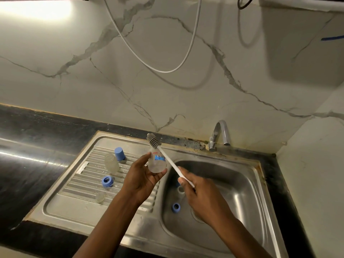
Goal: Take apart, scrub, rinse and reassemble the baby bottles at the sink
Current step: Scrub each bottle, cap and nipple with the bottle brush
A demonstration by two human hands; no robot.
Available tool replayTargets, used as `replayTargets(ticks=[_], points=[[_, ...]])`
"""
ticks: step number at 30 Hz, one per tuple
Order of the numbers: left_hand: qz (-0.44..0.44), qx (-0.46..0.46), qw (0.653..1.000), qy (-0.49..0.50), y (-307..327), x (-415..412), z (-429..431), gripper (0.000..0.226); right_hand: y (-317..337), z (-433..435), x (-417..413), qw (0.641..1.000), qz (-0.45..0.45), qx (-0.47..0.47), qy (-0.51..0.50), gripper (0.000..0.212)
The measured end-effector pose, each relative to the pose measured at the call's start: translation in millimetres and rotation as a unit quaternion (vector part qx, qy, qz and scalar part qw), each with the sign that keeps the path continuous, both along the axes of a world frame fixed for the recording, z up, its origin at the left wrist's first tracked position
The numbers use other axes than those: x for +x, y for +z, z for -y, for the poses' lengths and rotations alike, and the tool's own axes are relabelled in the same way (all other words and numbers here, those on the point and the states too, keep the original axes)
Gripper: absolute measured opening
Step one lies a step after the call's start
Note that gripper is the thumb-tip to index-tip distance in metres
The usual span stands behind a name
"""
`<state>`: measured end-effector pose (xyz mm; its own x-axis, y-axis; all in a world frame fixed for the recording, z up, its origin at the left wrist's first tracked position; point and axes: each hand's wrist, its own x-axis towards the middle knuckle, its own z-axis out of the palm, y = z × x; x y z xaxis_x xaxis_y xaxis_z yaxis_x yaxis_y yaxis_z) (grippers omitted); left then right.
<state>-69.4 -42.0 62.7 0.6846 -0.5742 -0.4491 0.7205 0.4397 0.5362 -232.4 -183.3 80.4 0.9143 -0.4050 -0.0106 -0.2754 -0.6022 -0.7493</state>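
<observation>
Clear plastic baby bottle with the blue label (157, 162) sits cupped in the left hand (142, 176) above the steel sink's (242, 183) edge; right hand (202, 194) pinches the white-handled grey bristle brush (168, 158), head outside. Steer the bristles squarely into the mouth, then twist.

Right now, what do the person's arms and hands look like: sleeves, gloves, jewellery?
Both arms are bare up to the frame's lower edge, with no sleeves in view. The left hand and right hand wear no gloves. No rings, watch or bracelets show on the visible sides of either hand or wrist.
</observation>
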Motion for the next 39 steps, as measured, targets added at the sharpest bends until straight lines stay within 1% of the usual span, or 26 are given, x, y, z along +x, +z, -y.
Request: replayTargets(ticks=[3, 6, 9, 12, 16, 19, 21, 23, 25, 29, 35, 39], points=[[0.024, 0.012, 1.000, 0.010, 4, 3, -1, 0.045, -4, -4, -9, 1.000, 0.007, 0.015, 0.004, 0.046], [0.041, 0.022, 0.999, 0.005, 4, 3, -1, 0.052, -4, -4, -16, 1.000, 0.015, 0.021, 0.006, 0.045], [0.017, -0.003, 1.000, -0.004, 1, 0, 1, 0.052, -4, -2, -22, 1.000, 0.021, 0.012, 0.008, 0.043], [-0.026, -0.033, 0.999, 0.018, -1, -2, 2, 0.051, -7, -4, -30, 1.000, -0.001, 0.023, 0.009, 0.044], [-0.029, -0.049, 0.998, 0.003, -3, -7, 0, 0.053, -11, -4, -36, 0.999, -0.016, 0.029, -0.001, 0.044], [-0.041, -0.049, 0.998, -0.030, -6, -22, 6, 0.047, -10, 0, -30, 1.000, -0.007, 0.014, -0.011, 0.044], [-0.049, -0.042, 0.997, -0.034, -7, -32, 11, 0.044, -11, 1, -23, 1.000, -0.005, 0.009, -0.018, 0.045], [-0.032, -0.019, 0.999, -0.037, -9, -37, 14, 0.042, -12, 1, -18, 1.000, 0.001, 0.010, -0.028, 0.045], [-0.012, -0.003, 0.999, -0.030, -9, -37, 12, 0.040, -11, 3, -17, 1.000, 0.009, 0.010, -0.028, 0.045], [0.014, -0.002, 1.000, -0.016, -8, -24, 5, 0.038, -11, 1, -26, 1.000, 0.019, 0.016, -0.017, 0.046], [-0.028, -0.003, 0.999, 0.030, -9, -10, 1, 0.036, -14, -12, -35, 0.999, -0.002, 0.043, -0.014, 0.046], [-0.037, 0.003, 0.998, 0.050, -11, -1, -7, 0.039, -15, -15, -47, 0.999, -0.014, 0.039, -0.011, 0.043]])
